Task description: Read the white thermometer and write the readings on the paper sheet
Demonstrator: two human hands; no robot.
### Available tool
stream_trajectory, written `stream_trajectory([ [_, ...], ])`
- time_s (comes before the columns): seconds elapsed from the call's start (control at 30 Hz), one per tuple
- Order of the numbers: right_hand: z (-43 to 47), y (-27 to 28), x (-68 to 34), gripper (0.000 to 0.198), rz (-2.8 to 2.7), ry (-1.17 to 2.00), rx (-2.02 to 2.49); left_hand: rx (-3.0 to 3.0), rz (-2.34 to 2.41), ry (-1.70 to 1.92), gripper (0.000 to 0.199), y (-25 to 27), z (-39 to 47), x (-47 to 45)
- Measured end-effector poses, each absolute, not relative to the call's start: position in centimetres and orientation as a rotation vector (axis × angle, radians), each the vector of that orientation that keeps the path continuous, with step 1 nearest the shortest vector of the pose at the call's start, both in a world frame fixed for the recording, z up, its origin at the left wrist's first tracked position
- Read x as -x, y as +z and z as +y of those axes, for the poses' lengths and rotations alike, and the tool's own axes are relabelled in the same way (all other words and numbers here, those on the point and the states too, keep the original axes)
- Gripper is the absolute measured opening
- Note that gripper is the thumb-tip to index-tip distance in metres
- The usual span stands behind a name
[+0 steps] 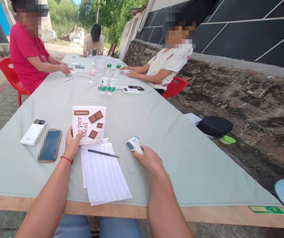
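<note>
My left hand (71, 144) grips the lower left corner of a white "Super Meal" box (90, 124) printed with brown squares; the box stands upright on the grey-green tablecloth (161, 132). My right hand (149, 159) is closed around the handle of a white and blue handheld device (134, 144) that looks like an infrared thermometer, its head aimed left toward the box. Between my hands lie printed paper sheets (104, 175) with a black pen (103, 153) across their top.
A white power bank (33, 132) and a dark blue phone (50, 145) lie left of the box. Two green-capped water bottles (109, 79), phones and small items sit mid-table. Three other people sit farther along the table. A black case (215, 125) rests on the stone ledge at right.
</note>
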State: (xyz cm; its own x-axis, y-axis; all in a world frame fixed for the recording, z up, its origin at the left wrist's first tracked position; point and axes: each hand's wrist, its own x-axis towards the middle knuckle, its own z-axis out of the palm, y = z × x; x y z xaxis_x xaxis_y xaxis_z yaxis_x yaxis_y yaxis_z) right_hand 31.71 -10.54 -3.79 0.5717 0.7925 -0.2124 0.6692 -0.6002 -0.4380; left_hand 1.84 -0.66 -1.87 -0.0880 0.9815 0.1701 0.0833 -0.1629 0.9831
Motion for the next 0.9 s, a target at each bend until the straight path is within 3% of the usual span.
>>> stream_trajectory([
  [0.17, -10.7, 0.2, -26.7, 0.037, -0.848, 0.700, 1.562, -1.181, 1.185, 1.442, 0.057, -2.6, -0.3, -2.1],
  [0.3, -11.6, 3.9, -21.7, 0.026, -0.898, 0.945, 1.136, -1.026, 0.973, 1.436, 0.062, -3.2, -0.8, -2.9],
  [0.9, -10.9, 2.1, -17.8, 0.039, -0.808, 0.947, 1.268, -1.201, 0.986, 1.328, 0.057, -2.7, -3.6, -5.0],
])
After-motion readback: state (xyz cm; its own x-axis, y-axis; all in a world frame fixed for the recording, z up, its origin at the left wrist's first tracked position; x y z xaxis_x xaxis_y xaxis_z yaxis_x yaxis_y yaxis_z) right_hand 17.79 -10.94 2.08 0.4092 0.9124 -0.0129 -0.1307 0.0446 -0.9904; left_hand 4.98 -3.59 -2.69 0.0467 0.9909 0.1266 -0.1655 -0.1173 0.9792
